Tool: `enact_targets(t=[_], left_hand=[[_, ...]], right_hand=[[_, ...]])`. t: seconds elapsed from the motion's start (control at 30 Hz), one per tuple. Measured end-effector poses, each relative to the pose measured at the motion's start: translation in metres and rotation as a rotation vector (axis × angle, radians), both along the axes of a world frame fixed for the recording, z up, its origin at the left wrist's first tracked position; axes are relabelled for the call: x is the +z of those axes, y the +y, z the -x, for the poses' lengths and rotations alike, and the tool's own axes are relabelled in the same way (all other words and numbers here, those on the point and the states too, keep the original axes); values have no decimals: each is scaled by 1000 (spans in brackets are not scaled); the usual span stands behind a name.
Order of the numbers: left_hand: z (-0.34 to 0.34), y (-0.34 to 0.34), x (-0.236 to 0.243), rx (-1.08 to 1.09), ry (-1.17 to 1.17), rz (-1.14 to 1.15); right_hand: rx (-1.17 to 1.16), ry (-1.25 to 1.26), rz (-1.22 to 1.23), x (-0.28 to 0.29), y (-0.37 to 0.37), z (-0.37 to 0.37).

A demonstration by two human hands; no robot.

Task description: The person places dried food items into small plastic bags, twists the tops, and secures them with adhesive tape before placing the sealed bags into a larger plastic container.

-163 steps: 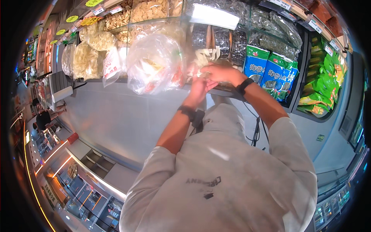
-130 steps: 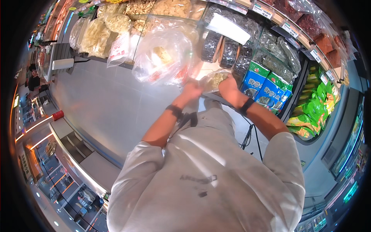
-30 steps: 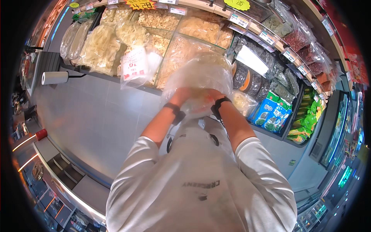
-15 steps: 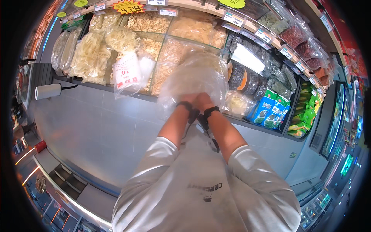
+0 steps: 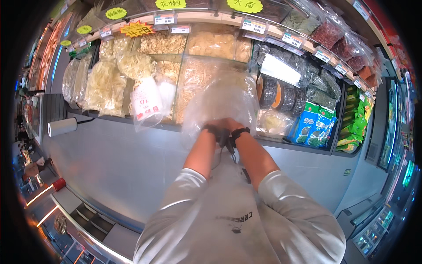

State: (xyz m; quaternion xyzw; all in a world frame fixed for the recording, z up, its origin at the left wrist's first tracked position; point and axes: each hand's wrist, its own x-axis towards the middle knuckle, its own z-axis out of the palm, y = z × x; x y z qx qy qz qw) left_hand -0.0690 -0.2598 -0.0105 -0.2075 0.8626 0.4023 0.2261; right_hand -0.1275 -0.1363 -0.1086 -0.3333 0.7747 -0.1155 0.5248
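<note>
A large, translucent plastic bag (image 5: 222,99) bulges in front of me over the front edge of the display. My left hand (image 5: 213,123) and my right hand (image 5: 228,123) meet at the bag's near side, closed on its gathered plastic. Most of my fingers are hidden, and what the bag holds, if anything, is hazy. Dark bands circle both wrists. Behind the bag lie pale dried strips (image 5: 198,77) in a glass-walled compartment. Left of it hangs a white bag with red print (image 5: 147,100).
Bagged pale dried sheets (image 5: 105,90) fill the display's left side. To the right are dark wrapped rolls (image 5: 281,94), blue packets (image 5: 313,125) and green packets (image 5: 355,123). A white roll on a holder (image 5: 62,127) juts from the grey counter front (image 5: 118,163). Price tags line the shelf above.
The view has tilted, so the display sits a little lower and more of the upper shelf shows. Both hands stay together at the bag, which looks slightly narrower.
</note>
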Motion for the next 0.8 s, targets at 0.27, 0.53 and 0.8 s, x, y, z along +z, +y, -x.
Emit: enact_targets(t=[0.27, 0.53, 0.8], left_hand=[[-25, 4, 8, -118, 48, 95], [-34, 11, -37, 697, 187, -811], [3, 14, -38, 1330, 313, -1280]], right_hand=[[-346, -107, 386, 31, 22, 1], [-257, -16, 544, 161, 19, -3], [-545, -320, 608, 155, 12, -22]])
